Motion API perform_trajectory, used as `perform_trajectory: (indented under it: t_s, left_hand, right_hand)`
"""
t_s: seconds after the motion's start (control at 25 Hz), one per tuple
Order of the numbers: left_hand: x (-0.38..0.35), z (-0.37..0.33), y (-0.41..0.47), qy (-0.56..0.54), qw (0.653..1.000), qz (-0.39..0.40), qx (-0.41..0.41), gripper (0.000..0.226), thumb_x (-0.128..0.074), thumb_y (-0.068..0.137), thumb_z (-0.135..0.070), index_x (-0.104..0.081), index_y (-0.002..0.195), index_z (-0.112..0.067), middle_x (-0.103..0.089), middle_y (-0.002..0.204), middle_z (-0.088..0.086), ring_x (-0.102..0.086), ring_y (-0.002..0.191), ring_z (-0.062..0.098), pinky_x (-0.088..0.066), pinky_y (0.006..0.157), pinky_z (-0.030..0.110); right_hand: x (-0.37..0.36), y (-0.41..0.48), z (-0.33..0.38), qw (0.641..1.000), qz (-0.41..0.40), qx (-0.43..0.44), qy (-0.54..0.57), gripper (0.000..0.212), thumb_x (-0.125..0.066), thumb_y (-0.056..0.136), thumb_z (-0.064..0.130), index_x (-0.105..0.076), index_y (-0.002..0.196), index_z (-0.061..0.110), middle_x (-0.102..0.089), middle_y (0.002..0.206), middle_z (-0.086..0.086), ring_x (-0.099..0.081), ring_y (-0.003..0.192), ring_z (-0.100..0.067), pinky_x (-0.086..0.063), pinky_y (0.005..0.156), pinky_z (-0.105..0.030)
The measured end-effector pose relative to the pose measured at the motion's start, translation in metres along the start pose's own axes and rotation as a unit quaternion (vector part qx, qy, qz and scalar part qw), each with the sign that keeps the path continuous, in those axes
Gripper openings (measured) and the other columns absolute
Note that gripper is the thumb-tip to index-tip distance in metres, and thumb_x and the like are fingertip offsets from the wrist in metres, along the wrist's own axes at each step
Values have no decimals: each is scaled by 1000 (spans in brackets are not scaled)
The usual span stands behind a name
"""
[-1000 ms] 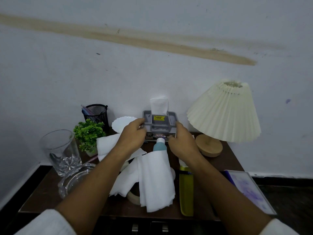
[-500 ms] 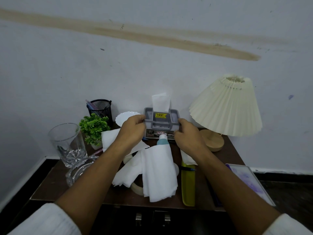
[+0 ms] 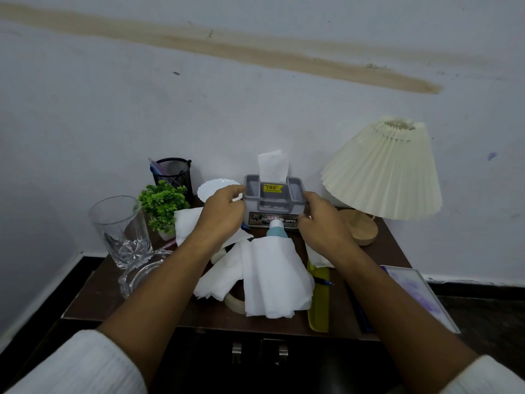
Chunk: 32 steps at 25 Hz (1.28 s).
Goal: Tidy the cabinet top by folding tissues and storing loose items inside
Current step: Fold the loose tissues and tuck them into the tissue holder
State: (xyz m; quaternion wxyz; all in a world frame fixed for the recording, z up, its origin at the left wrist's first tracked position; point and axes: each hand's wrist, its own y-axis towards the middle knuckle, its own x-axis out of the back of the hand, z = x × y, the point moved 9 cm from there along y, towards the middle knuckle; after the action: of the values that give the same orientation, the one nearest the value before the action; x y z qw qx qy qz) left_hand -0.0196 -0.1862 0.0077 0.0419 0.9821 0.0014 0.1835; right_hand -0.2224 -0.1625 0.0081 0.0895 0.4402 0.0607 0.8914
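Note:
A grey tissue box with a yellow sticker stands at the back of the dark cabinet top; one white tissue sticks up from its slot. My left hand grips the box's left side and my right hand grips its right side. In front of the box, loose white tissues lie draped over a small blue bottle. Another tissue lies under my left wrist. Two cabinet door handles show below the front edge.
At the left stand a tall glass, a glass ashtray, a small green plant, a black mesh pen cup and a white plate. A pleated lamp stands at the right. A yellow-green case and a purple-patterned board lie near the right edge.
Both hands have stayed on the sides of the tissue box. The camera has tipped down slightly, so the whole scene sits higher in view.

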Motion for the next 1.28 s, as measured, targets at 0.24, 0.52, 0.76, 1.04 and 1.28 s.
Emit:
perform_trajectory:
  t_s: [0.24,0.52,0.76,1.04,1.28]
  left_hand:
    - [6,4,-44,-12,1000,-17,-5,31,-55,97,-17,-67,125,-25,-66,120,-7,-62,111,14,-53,99,40]
    - [-16,33,-71,4,995,81,56,26,-59,98,-20,-66,123,-25,-66,121,-1,-68,102,19,-61,89,41]
    - [-8,-11,-65,13,992,77,-100,67,-51,88,7,-52,141,-33,-55,140,-16,-53,120,-6,-44,98,13]
    - [-4,-31,-54,-67,979,137,-133,29,-70,91,-3,-73,116,-17,-77,104,0,-73,100,19,-59,83,28]
    - [26,-16,-44,-212,976,13,-44,17,-63,95,-3,-73,106,-10,-77,88,-3,-70,78,11,-59,64,26]
  right_hand:
    - [6,-39,3,997,25,-54,51,37,-63,95,40,-56,125,21,-66,105,2,-64,94,-17,-58,84,-44]
    - [-21,-58,4,984,135,-111,35,57,-78,85,30,-50,134,18,-61,113,-2,-60,103,-21,-52,85,-35]
    - [4,-45,31,976,80,-5,200,18,-72,85,15,-72,102,20,-74,90,-5,-71,88,-26,-60,83,-47]
    - [42,-37,46,936,32,56,345,17,-67,95,18,-72,110,10,-75,103,-10,-71,94,-16,-60,81,-35]
    - [13,-41,36,865,147,-42,477,61,-70,82,57,-68,125,15,-72,122,-10,-67,115,-31,-52,103,-53]
